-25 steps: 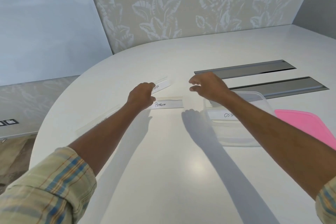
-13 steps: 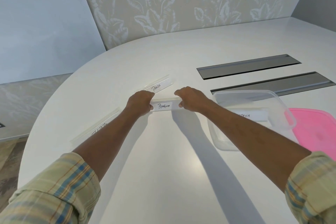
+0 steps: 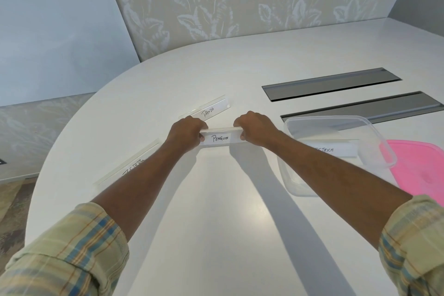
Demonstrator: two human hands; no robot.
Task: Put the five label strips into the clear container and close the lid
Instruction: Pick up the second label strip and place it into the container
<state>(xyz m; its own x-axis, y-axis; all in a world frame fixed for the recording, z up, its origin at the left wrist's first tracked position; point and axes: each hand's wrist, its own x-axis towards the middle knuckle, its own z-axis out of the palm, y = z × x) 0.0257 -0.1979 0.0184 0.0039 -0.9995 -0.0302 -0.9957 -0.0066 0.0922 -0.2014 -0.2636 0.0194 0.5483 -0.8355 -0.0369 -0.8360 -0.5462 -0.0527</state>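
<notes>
A clear strip labelled PENGUIN [image 3: 220,138] lies across the white table. My left hand [image 3: 186,133] grips its left end and my right hand [image 3: 255,128] grips its right end. Just behind them lies the PANDA strip [image 3: 211,110], slanted. A third strip [image 3: 129,165] lies at the left, partly hidden by my left forearm. The clear container [image 3: 336,125] stands open at the right with the OSTRICH strip [image 3: 332,149] inside it; my right forearm crosses its near left corner. The pink lid [image 3: 422,170] lies right of the container.
Two grey recessed slots [image 3: 331,83] [image 3: 374,106] run across the table behind the container. The table's rounded edge [image 3: 45,170] curves along the left. A patterned wall panel stands behind the table.
My right hand came back from beside the container and took the PENGUIN strip's right end. My left hand shifted from the PANDA strip to the PENGUIN strip's left end.
</notes>
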